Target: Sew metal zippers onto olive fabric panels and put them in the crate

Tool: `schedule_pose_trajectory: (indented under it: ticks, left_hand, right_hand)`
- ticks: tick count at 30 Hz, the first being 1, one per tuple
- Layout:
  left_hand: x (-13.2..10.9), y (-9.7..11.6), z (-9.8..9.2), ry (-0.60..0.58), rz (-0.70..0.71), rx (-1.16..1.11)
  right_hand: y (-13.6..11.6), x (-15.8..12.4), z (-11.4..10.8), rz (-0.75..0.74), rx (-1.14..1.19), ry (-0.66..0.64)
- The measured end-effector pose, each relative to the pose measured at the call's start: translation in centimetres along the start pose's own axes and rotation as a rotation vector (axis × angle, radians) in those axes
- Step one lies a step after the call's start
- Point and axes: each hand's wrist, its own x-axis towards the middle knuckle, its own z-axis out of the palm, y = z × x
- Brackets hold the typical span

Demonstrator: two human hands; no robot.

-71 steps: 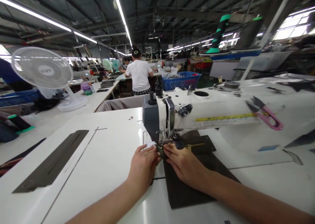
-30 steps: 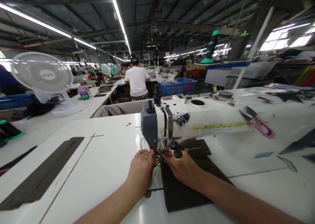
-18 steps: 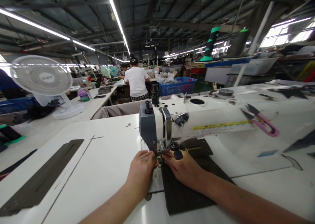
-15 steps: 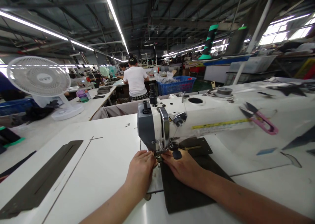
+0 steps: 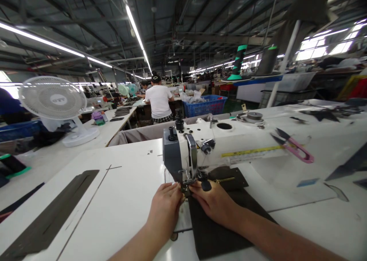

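A dark olive-brown fabric piece lies under the head of a white and grey sewing machine, its left edge running up to the presser foot. A darker flap with a gold zipper sits at its far end. My right hand presses on the fabric just right of the needle area, thumb and fingers drawn together on it. On the other side of the foot is my left hand, its fingers closed and bunched. Its fingertips are partly hidden, and what they pinch cannot be made out.
More dark fabric strips lie stacked on the white table at left. Pink thread snips rest on the machine arm. A white fan stands at far left; thread cones stand behind at right. A person in a white shirt sits ahead.
The view has tilted up slightly, so most things appear a little lower. Both hands keep their places beside the presser foot, and the fabric shows no clear shift.
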Motion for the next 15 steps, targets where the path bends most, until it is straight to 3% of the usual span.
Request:
schedule_pose_trajectory:
  ticks: [5,9,12,15]
  left_hand:
    - [-0.3,0.2,-0.7,-0.077,-0.096,0.149]
    - [-1.9,2.2,-1.1,-0.199,-0.135,0.377]
    - [-3.6,4.6,-1.4,-0.297,-0.077,0.285]
    - [-4.7,6.7,-2.0,-0.256,-0.132,0.031]
  right_hand:
    - [0.4,-0.5,-0.2,0.237,-0.241,-0.037]
    - [0.0,-3.3,-0.7,0.335,-0.346,-0.102]
    - [-1.9,-6.5,-1.1,0.34,-0.398,-0.089]
    - [-4.7,-9.0,-1.5,0.317,-0.456,-0.033]
